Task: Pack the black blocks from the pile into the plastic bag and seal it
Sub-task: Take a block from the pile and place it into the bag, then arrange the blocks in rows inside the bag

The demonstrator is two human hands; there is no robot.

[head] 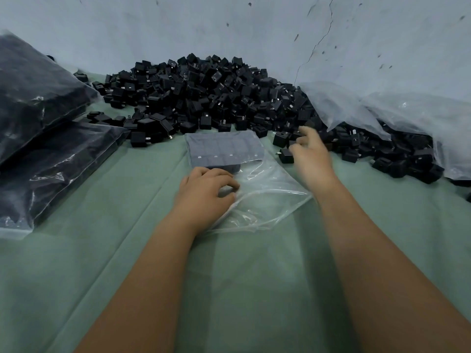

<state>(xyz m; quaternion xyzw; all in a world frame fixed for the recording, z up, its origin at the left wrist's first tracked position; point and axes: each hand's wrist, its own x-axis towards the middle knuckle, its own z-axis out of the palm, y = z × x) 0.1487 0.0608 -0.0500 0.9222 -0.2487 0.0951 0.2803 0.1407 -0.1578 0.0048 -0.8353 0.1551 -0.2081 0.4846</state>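
- Hands work over a green cloth (107, 250) that covers the surface, with creases running toward the viewer.
- Left hand (206, 193) rests on the near left edge of the plastic bag (257, 197), fingers curled and pinching the clear film at the bag's mouth, holding it down on the cloth.
- Plastic bag lies flat in the middle, its closed end toward the pile; the far half holds packed blocks (224, 151) set side by side in rows, grey through the film, while the near half is loose, crinkled and unfilled.
- Right hand (312, 154) reaches past the bag's right side to the edge of the pile (204, 95); its fingers are spread and lightly bent among loose blocks, and motion blur makes it hard to tell whether it grasps one, so the grip cannot be told.
- One loose block (286, 155) lies just left of the right hand, on the cloth beside the bag.
- Pile of black blocks heaps against the pale blue wall (229, 26), many with small metal prongs showing.
- Filled bags (43, 138) of dark blocks are stacked at the left, one leaning on another.
- Large clear sheet (382, 108) drapes over the pile's right part, reaching down to the cloth.
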